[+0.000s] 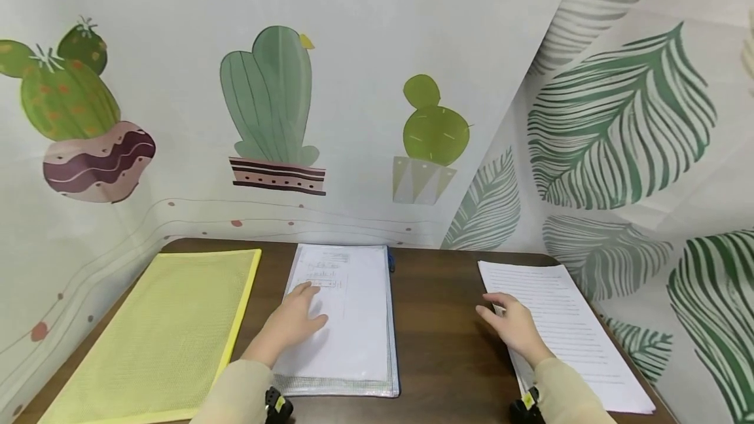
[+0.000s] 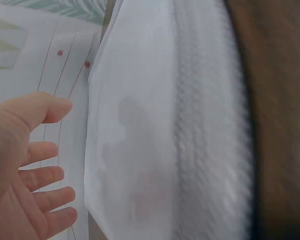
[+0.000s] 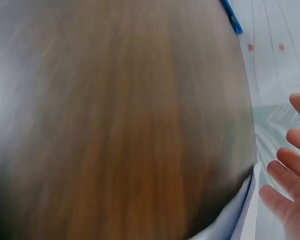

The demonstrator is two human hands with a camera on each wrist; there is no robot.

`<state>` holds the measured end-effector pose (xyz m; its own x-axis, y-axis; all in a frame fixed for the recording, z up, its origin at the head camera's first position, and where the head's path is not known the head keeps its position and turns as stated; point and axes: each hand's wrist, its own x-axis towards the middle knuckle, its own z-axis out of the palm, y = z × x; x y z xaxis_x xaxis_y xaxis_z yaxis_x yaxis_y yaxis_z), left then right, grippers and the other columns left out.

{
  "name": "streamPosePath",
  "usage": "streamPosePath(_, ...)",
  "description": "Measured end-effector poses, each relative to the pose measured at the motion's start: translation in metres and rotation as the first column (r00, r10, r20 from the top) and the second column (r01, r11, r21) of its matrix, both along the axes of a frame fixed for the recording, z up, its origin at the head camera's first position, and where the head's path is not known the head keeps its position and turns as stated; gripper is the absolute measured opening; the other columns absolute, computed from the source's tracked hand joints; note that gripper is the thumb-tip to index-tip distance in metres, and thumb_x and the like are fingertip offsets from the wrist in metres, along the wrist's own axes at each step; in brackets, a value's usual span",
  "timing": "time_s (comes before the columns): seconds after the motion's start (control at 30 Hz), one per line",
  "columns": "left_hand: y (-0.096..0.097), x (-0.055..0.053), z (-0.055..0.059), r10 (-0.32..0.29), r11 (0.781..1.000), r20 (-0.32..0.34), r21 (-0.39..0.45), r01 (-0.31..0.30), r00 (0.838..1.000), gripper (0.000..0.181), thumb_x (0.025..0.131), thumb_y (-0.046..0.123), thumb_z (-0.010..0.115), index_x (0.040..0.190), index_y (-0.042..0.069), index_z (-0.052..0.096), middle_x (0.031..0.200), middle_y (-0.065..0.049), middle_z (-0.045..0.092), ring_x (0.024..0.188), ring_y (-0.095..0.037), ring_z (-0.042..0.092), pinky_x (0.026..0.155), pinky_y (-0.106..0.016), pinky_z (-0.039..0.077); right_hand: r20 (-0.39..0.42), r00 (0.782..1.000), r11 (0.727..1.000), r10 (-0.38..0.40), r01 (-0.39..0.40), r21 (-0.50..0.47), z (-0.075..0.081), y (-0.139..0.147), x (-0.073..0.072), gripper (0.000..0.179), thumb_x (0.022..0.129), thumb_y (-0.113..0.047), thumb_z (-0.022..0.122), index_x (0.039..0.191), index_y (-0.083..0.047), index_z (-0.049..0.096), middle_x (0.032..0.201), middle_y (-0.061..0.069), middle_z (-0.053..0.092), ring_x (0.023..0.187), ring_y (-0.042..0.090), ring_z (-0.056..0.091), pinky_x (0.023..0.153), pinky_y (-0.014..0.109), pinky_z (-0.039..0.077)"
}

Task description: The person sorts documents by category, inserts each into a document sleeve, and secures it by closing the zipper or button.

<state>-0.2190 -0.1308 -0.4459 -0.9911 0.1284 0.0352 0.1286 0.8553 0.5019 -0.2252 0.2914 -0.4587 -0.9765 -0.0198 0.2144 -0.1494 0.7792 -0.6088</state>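
My left hand [image 1: 292, 320] hovers over a clear mesh document pouch [image 1: 365, 345] with blue edging. A white printed sheet [image 1: 362, 293] shows inside the pouch, and the hand's shadow falls on it. In the left wrist view the thumb and fingers [image 2: 42, 175] are spread apart and hold nothing. My right hand [image 1: 518, 327] is above the left edge of a stack of white papers [image 1: 571, 319] printed with lines of text. Its fingers [image 3: 290, 180] are loosely bent, with nothing between them, near the edge of the papers in the right wrist view.
A yellow mesh pouch [image 1: 153, 326] lies on the left of the brown wooden table [image 1: 442, 332]. At the central pouch's upper right corner is a small blue zip pull [image 1: 391, 260]. A printed cloth [image 1: 365, 84] with cacti and leaves hangs behind the table.
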Motion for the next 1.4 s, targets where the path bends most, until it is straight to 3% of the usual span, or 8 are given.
streamPosePath(0.27,-0.028,0.019,0.001,0.044,0.999,-0.03,0.026,-0.043,0.999,0.059,0.083,0.026,0.067,0.13,-0.006,0.05,0.143,-0.028,0.038,0.127,-0.047,0.041,0.1,-0.058,0.039,-0.004,0.998,0.995,-0.058,0.059,0.085,0.009,0.035,0.014,0.047,0.089,-0.029,0.063,0.12,0.006,0.058,0.122,0.034,0.055,0.115,0.049,0.05,0.096,0.057,0.041)
streamPosePath(0.47,-0.047,0.027,0.001,0.065,0.997,-0.049,0.039,-0.063,0.997,0.058,0.084,0.024,0.066,0.13,-0.007,0.049,0.143,-0.031,0.036,0.127,-0.05,0.039,0.1,-0.059,0.038,0.101,0.989,0.984,-0.106,0.089,0.154,0.014,0.06,0.024,0.061,0.092,-0.039,0.057,0.129,0.009,0.047,0.132,0.037,0.042,0.121,0.056,0.038,0.098,0.063,0.035)
streamPosePath(0.7,-0.061,0.034,0.0,0.093,0.996,-0.047,0.007,-0.092,0.995,0.057,0.085,0.022,0.064,0.13,-0.009,0.048,0.141,-0.034,0.036,0.125,-0.052,0.039,0.099,-0.061,0.038,0.151,0.978,0.974,-0.144,0.113,0.198,0.01,0.084,0.029,0.078,0.09,-0.049,0.055,0.135,0.013,0.036,0.136,0.041,0.03,0.124,0.058,0.028,0.101,0.066,0.027)
streamPosePath(1.1,-0.073,0.036,0.002,0.167,0.976,-0.01,-0.139,-0.167,0.986,0.054,0.087,0.02,0.059,0.128,-0.013,0.047,0.137,-0.04,0.036,0.123,-0.057,0.037,0.096,-0.063,0.038,0.258,0.927,0.932,-0.273,0.188,0.311,0.012,0.121,0.028,0.105,0.085,-0.065,0.05,0.139,0.019,0.019,0.137,0.048,0.014,0.121,0.066,0.019,0.097,0.073,0.025)
streamPosePath(1.4,-0.081,0.038,0.0,0.253,0.95,0.021,-0.194,-0.244,0.967,0.051,0.087,0.015,0.058,0.125,-0.018,0.047,0.135,-0.043,0.034,0.121,-0.059,0.035,0.095,-0.066,0.038,0.381,0.873,0.939,-0.304,0.208,0.273,0.003,0.139,0.029,0.118,0.08,-0.069,0.053,0.14,0.019,0.004,0.135,0.047,0.017,0.12,0.064,0.021,0.098,0.072,0.022)
